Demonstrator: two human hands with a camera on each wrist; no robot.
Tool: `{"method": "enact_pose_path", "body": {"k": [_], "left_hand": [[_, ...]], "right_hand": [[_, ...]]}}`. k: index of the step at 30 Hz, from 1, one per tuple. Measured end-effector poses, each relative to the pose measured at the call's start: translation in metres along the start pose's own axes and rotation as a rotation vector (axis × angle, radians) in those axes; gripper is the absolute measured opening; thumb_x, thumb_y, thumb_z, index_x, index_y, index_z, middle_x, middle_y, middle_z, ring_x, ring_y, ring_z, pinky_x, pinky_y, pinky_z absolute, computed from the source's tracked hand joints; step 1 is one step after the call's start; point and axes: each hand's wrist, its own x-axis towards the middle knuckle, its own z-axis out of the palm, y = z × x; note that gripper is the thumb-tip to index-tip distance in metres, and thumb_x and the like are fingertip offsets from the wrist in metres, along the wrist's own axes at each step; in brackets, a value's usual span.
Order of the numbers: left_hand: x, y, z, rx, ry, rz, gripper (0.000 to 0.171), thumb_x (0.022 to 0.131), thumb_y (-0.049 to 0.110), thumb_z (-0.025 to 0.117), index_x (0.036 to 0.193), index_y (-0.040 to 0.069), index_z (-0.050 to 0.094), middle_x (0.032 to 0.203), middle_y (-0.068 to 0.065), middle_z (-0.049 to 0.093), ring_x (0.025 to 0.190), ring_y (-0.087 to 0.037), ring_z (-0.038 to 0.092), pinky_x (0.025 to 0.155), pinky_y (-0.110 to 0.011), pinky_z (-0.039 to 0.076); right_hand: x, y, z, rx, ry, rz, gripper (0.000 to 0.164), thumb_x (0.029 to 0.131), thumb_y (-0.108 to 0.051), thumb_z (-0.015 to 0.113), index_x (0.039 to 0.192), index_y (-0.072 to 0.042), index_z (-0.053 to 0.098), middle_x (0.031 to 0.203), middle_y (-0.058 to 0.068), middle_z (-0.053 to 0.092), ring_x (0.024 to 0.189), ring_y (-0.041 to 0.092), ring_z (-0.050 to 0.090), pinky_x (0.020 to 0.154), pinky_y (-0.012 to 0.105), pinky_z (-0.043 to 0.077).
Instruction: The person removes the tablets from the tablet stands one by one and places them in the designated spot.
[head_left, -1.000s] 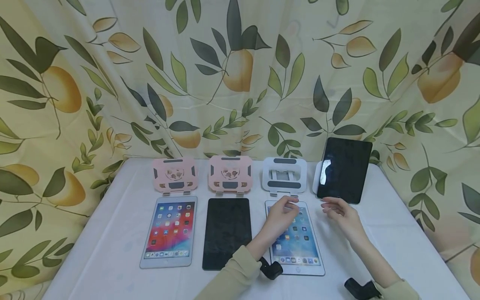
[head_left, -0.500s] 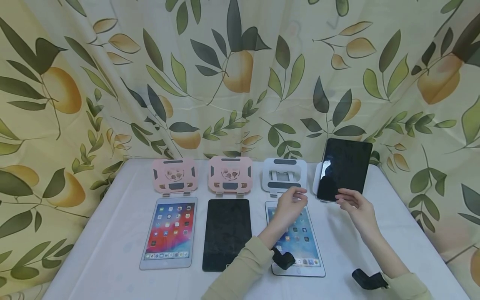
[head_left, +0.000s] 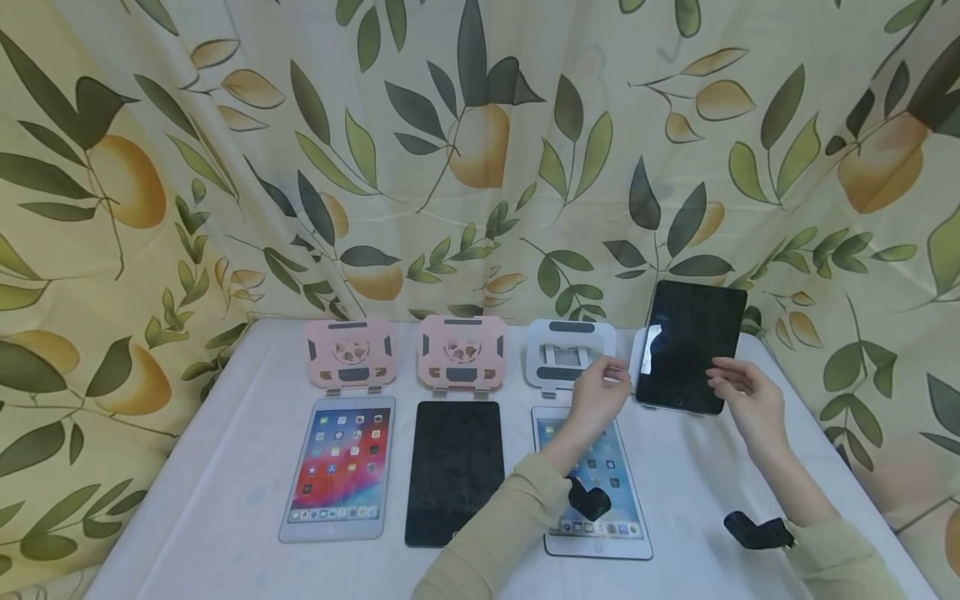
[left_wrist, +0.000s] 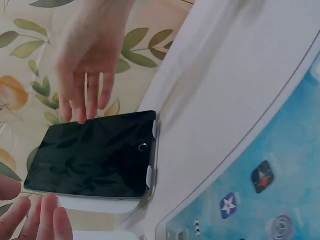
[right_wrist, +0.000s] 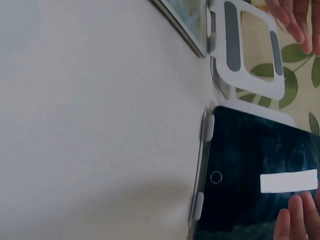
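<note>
A black tablet (head_left: 692,346) leans on a white stand (right_wrist: 260,110) at the back right, its lower edge behind the stand's small hooks. My right hand (head_left: 752,404) is at its right side, fingertips overlapping that edge in the head view. My left hand (head_left: 602,390) hovers left of the tablet, with fingers loosely bent and nothing in them. In the left wrist view, the left fingers (left_wrist: 47,215) are close to the tablet's near corner, and the right hand (left_wrist: 90,65) hangs across from them. Below my left arm lies a white-framed tablet (head_left: 600,547) with a lit blue screen.
Left of the leaning tablet stand a white stand (head_left: 570,373) and two pink stands (head_left: 462,377). On the white cloth table (head_left: 217,500) lie a dark tablet (head_left: 453,467) and a white tablet (head_left: 337,467) with a red-blue screen. A leaf-print curtain (head_left: 480,233) hangs close behind.
Both hands have moved up and to the right in the head view. The right hand has gone from below the leaning tablet to its right edge. The tablets have stayed in place.
</note>
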Motion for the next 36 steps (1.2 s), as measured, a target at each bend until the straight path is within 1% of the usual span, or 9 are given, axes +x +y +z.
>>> {"method": "enact_pose_path", "body": {"k": [4, 8, 13, 16, 21, 24, 30, 32, 36], "left_hand": [[0.011, 0.006, 0.009, 0.009, 0.037, 0.042, 0.023, 0.086, 0.005, 0.063, 0.109, 0.01, 0.066, 0.093, 0.0, 0.066, 0.08, -0.005, 0.061, 0.065, -0.016, 0.045], [0.025, 0.012, 0.016, 0.03, 0.069, 0.07, 0.025, 0.084, 0.003, 0.064, 0.108, 0.009, 0.065, 0.095, -0.003, 0.065, 0.079, -0.005, 0.059, 0.065, -0.015, 0.043], [0.041, 0.018, 0.026, 0.101, 0.139, 0.097, 0.028, 0.081, 0.002, 0.067, 0.108, 0.009, 0.065, 0.097, -0.005, 0.064, 0.081, -0.008, 0.06, 0.068, -0.014, 0.042], [0.049, 0.019, 0.031, 0.149, 0.165, 0.097, 0.029, 0.081, 0.005, 0.068, 0.11, 0.011, 0.065, 0.101, -0.002, 0.063, 0.086, -0.008, 0.06, 0.071, -0.013, 0.042], [0.062, 0.019, 0.038, 0.216, 0.16, 0.11, 0.035, 0.085, 0.009, 0.066, 0.12, 0.012, 0.061, 0.107, 0.002, 0.06, 0.095, -0.008, 0.059, 0.078, -0.014, 0.044], [0.068, 0.015, 0.043, 0.23, 0.159, 0.115, 0.036, 0.086, 0.009, 0.065, 0.122, 0.011, 0.061, 0.107, 0.001, 0.06, 0.093, -0.009, 0.059, 0.077, -0.014, 0.044], [0.072, 0.002, 0.056, 0.281, 0.206, 0.136, 0.033, 0.084, 0.009, 0.067, 0.116, 0.013, 0.065, 0.104, -0.001, 0.054, 0.085, -0.006, 0.051, 0.072, -0.013, 0.041], [0.07, -0.001, 0.06, 0.29, 0.222, 0.15, 0.031, 0.083, 0.009, 0.068, 0.114, 0.014, 0.066, 0.104, -0.001, 0.051, 0.085, -0.006, 0.049, 0.073, -0.013, 0.042], [0.068, -0.003, 0.065, 0.287, 0.26, 0.183, 0.029, 0.083, 0.007, 0.066, 0.112, 0.013, 0.066, 0.106, -0.001, 0.047, 0.087, -0.008, 0.051, 0.076, -0.015, 0.045]], "right_hand": [[0.011, 0.002, -0.005, 0.026, 0.039, -0.015, 0.036, 0.096, -0.009, 0.049, 0.13, 0.004, 0.05, 0.088, -0.031, 0.053, 0.082, -0.014, 0.052, 0.07, 0.0, 0.044], [0.024, 0.002, -0.008, 0.017, 0.074, 0.009, 0.036, 0.096, -0.009, 0.051, 0.129, 0.004, 0.051, 0.087, -0.031, 0.051, 0.082, -0.014, 0.049, 0.07, -0.001, 0.042], [0.038, 0.002, -0.01, 0.02, 0.171, 0.087, 0.036, 0.094, -0.01, 0.055, 0.129, -0.001, 0.056, 0.084, -0.032, 0.049, 0.08, -0.014, 0.047, 0.067, 0.001, 0.039], [0.044, 0.002, -0.009, 0.025, 0.217, 0.155, 0.036, 0.093, -0.011, 0.056, 0.128, -0.003, 0.057, 0.084, -0.031, 0.048, 0.079, -0.014, 0.045, 0.066, 0.004, 0.039], [0.054, 0.003, -0.007, -0.03, 0.23, 0.197, 0.04, 0.093, -0.014, 0.057, 0.131, -0.003, 0.054, 0.093, -0.023, 0.046, 0.077, -0.012, 0.041, 0.065, 0.007, 0.038], [0.06, 0.004, -0.005, -0.051, 0.226, 0.215, 0.044, 0.093, -0.016, 0.057, 0.135, -0.004, 0.05, 0.098, -0.018, 0.046, 0.076, -0.012, 0.039, 0.066, 0.008, 0.037], [0.065, 0.004, 0.001, -0.044, 0.204, 0.249, 0.05, 0.094, -0.02, 0.055, 0.14, -0.004, 0.045, 0.103, -0.008, 0.05, 0.075, -0.012, 0.038, 0.069, 0.01, 0.036], [0.065, 0.004, 0.001, -0.038, 0.204, 0.25, 0.049, 0.094, -0.02, 0.054, 0.14, -0.003, 0.045, 0.102, -0.009, 0.049, 0.074, -0.012, 0.038, 0.068, 0.009, 0.036], [0.066, 0.004, 0.001, -0.029, 0.208, 0.25, 0.049, 0.094, -0.02, 0.053, 0.14, -0.003, 0.045, 0.096, -0.015, 0.046, 0.073, -0.013, 0.038, 0.068, 0.008, 0.036]]}}
